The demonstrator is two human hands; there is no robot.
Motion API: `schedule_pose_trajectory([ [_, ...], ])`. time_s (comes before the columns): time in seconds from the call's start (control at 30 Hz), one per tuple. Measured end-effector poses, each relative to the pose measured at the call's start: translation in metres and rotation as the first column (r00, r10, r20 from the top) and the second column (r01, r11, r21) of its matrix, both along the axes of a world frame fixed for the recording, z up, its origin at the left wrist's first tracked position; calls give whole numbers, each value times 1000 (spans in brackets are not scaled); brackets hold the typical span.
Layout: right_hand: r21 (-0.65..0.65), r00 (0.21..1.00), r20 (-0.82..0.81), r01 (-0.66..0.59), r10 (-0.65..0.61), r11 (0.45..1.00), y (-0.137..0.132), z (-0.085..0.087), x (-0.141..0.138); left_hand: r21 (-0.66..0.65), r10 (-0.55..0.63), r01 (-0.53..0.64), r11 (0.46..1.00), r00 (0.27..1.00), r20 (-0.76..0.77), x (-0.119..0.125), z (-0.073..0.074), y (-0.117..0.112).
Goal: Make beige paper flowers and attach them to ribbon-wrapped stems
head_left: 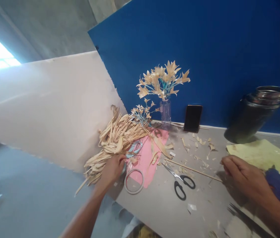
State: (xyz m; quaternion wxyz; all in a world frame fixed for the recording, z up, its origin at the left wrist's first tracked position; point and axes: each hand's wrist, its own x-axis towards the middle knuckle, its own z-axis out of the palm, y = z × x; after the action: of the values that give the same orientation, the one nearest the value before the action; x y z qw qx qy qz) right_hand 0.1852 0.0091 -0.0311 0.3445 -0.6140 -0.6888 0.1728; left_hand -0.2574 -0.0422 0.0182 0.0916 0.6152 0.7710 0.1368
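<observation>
My left hand (114, 168) is at the edge of the bundle of dry husk strips (112, 142), its fingers pinched together beside a light blue looped item (134, 148) on the pink paper (152, 155). What these fingers hold, if anything, I cannot make out. Just in front of it lies a roll of tape (134, 181). My right hand (240, 175) is closed, its fingers curled with their inside hidden, near the end of a thin stick (194, 170). Between my hands, black-handled scissors (179, 180) lie partly spread.
Pale husk flowers (163, 79) stand in a clear vase (165, 114), with smaller flowers (143, 112) alongside. A phone (193, 118) leans on the blue panel. At right are a dark flask (254, 114), yellow paper (264, 153), a blue glue gun (279, 185) and dark tweezers (246, 218).
</observation>
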Motion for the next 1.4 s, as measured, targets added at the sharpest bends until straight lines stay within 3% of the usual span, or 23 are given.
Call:
schedule_pose_trajectory([
  [0.2,-40,1000,-29,11,-12,999,5,-13,5,23,-76,76,997,997,10,0,4,-8],
  [0.33,-72,999,-46,-27,23,997,6,-19,6,-156,-212,214,964,977,31,21,5,-20],
  [0.47,-36,994,-50,-103,101,994,6,-25,4,-224,-114,77,972,981,-160,36,-14,-28],
  [0.6,3,987,-38,-156,156,988,6,-28,2,-182,-64,18,983,966,-250,36,-27,-26],
  [0.67,4,983,-38,-178,178,984,6,-26,0,-81,-87,74,994,980,-178,36,-21,-24],
  [0.77,-9,977,-99,-191,189,982,6,-19,-4,139,-167,151,979,980,112,54,3,-18],
  [0.87,-31,950,-275,-163,149,986,-2,-1,-9,310,-304,197,930,887,349,100,30,-4],
  [0.93,-67,881,-439,-228,177,971,-12,16,-14,427,-424,241,872,807,410,137,39,6],
  [1.03,33,712,-606,-422,354,906,-31,42,-24,581,-572,282,763,715,403,183,40,15],
  [1.1,46,732,-574,-418,366,907,-41,53,-30,612,-624,297,733,651,432,201,37,15],
  [1.2,59,840,-465,-286,280,956,-47,61,-34,520,-591,298,800,537,602,209,36,13],
  [1.27,152,884,-372,-241,282,958,-46,60,-34,383,-510,352,854,425,747,210,40,12],
  [1.33,268,913,-253,-253,321,930,-45,58,-31,240,-423,482,843,317,849,212,46,13],
  [1.4,358,927,-148,-276,346,892,-44,57,-29,138,-345,605,785,241,907,216,49,13],
])
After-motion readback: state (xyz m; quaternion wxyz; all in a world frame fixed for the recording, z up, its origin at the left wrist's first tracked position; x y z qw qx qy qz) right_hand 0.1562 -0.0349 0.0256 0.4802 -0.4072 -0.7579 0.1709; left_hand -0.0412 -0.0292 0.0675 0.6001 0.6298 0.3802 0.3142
